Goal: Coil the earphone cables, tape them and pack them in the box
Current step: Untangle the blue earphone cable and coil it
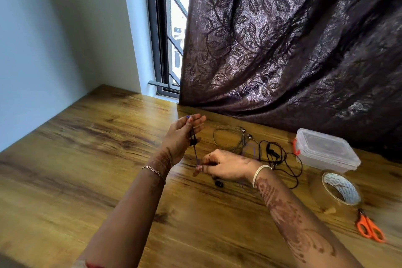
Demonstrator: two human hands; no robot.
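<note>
So the dark earphone cable [195, 154] is stretched between both hands just above the worktop [87, 159]. The left hand [182, 137] has it pinched up top, grip clamped on it, and the right hand [226, 167] pinches the lower end (an earbud [218, 183] sits under it, bit blurry). More tangled earphones [274, 154] lie just behind, then the clear lidded box [326, 150], tape roll [340, 187] and orange scissors [369, 227] off to the right.

There was only the one wide-angle camera, worn on the person's head, looking forward and down along both forearms. It sat close over the left hand [182, 137] and right hand [226, 167] at frame centre, the brown wood-grain tabletop [87, 159] filling the lower half, the dark leaf-patterned curtain [282, 39] bending across the upper right.
</note>
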